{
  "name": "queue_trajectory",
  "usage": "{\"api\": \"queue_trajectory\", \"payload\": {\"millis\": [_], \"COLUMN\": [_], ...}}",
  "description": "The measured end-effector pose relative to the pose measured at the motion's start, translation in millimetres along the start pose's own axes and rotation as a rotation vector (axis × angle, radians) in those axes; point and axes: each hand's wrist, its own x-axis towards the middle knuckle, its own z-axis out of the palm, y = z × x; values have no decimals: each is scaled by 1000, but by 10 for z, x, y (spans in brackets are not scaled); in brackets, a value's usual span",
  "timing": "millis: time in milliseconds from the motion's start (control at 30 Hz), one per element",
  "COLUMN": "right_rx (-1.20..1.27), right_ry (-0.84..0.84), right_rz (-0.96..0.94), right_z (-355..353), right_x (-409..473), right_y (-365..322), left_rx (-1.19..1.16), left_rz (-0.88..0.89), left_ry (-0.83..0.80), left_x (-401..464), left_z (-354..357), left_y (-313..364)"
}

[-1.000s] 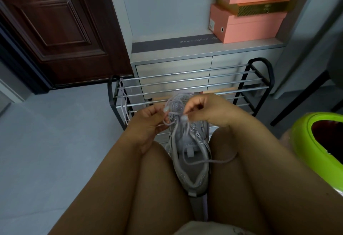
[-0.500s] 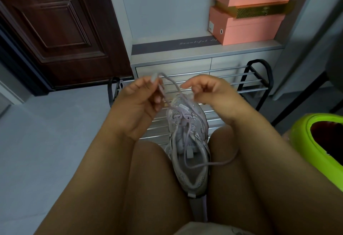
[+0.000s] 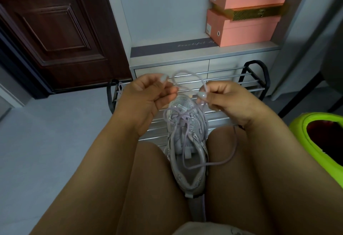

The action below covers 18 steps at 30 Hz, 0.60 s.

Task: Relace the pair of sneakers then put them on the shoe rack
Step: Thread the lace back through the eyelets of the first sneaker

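Observation:
A pale grey-lilac sneaker [image 3: 187, 147] stands toe-forward between my knees. Its lilac lace [image 3: 185, 75] arches in a loop above the toe, from one hand to the other. My left hand [image 3: 146, 101] pinches one stretch of the lace at its fingertips. My right hand [image 3: 226, 101] pinches another stretch between thumb and forefinger. A loose length of lace trails over my right thigh and back into the shoe's opening. The black-framed shoe rack [image 3: 258, 78] with metal bars stands right behind the sneaker. No second sneaker is in view.
A grey low cabinet [image 3: 167, 63] stands behind the rack, with stacked pink boxes [image 3: 245, 26] on top. A dark wooden door [image 3: 55, 30] is at the left. A lime-green bin [image 3: 304, 138] sits at my right. Grey floor lies to the left.
Both hands rose from the sneaker's toe, drawing the lace up. They have since spread apart, and the lace now forms a loop between them.

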Motion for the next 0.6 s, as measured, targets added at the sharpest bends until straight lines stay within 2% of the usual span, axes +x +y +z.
{"api": "queue_trajectory", "payload": {"millis": [33,100,200,267,333,400,467,533,600], "right_rx": [31,68,56,35,44,67,92,133,179], "right_ry": [42,133,223,256,295,326,337,338,332], "right_rz": [16,51,98,118,138,163,196,231,251], "right_z": [-11,13,97,126,142,136,121,103,86], "right_x": [4,34,69,78,86,94,97,93,88], "right_y": [-1,8,9,20,29,38,46,48,44], "left_rx": [89,548,1227,1393,1318,1119,845,468,169], "left_rz": [-5,30,93,92,53,-23,-124,-229,-311], "left_ry": [66,145,13,-89,-115,-99,-21,87,107], "left_x": [-16,-86,-235,-278,-254,-230,-211,-169,-116], "left_z": [8,29,82,93,48,11,-25,-115,-285], "left_y": [-35,-157,-402,-532,-572,-516,-405,-260,-114]}}
